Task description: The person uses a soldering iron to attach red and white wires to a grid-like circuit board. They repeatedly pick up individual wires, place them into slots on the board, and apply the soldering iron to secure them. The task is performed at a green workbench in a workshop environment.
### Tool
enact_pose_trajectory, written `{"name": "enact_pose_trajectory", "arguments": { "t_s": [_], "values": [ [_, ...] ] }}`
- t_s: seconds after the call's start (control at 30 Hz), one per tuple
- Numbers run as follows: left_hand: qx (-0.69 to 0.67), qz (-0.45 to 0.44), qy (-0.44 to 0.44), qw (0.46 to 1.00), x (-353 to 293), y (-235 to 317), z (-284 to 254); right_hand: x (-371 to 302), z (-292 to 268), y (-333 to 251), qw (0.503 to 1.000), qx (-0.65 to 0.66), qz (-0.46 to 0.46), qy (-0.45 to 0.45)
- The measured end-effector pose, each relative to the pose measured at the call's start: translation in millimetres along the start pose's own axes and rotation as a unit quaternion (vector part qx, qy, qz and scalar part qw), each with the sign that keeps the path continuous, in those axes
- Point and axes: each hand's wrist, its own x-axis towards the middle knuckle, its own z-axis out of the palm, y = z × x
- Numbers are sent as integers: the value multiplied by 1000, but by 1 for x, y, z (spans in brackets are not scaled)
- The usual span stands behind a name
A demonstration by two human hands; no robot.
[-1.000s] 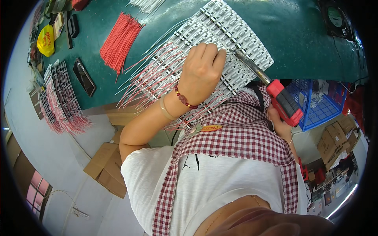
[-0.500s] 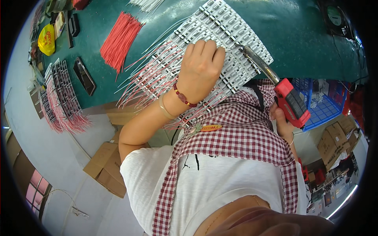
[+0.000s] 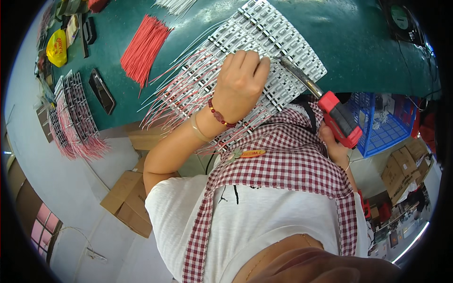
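The person's left hand (image 3: 243, 85) curls over a pale panel of small parts (image 3: 290, 45), fingertips hidden. The right hand (image 3: 334, 146) grips a red-and-black soldering iron (image 3: 339, 118), its tip near the left. Red wires (image 3: 145, 49) lie on the green table (image 3: 363, 66).

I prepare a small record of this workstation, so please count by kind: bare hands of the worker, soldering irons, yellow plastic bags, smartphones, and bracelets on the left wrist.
Bare hands: 2 (left hand, right hand)
Soldering iron: 1
Yellow plastic bag: 1
Smartphone: 1
Left-wrist bracelets: 2 (beaded bracelet, plain bangle)
Total: 7
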Motion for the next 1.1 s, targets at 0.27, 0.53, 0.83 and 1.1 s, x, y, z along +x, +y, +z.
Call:
{"name": "enact_pose_trajectory", "arguments": {
  "t_s": [0.27,0.53,0.83,1.1],
  "values": [
    [5,8,1,1000,0,0,1,-7,-3,3,999,50,3,-8],
    [8,11,0,1000,1,-1,0,-3,-1,-5,998,54,14,-7],
    [4,14,7,1000,1,0,0,0,0,0,998,-52,-36,12],
    [14,14,11,1000,1,-1,1,-4,-3,0,999,2,-38,22]
  ]
}}
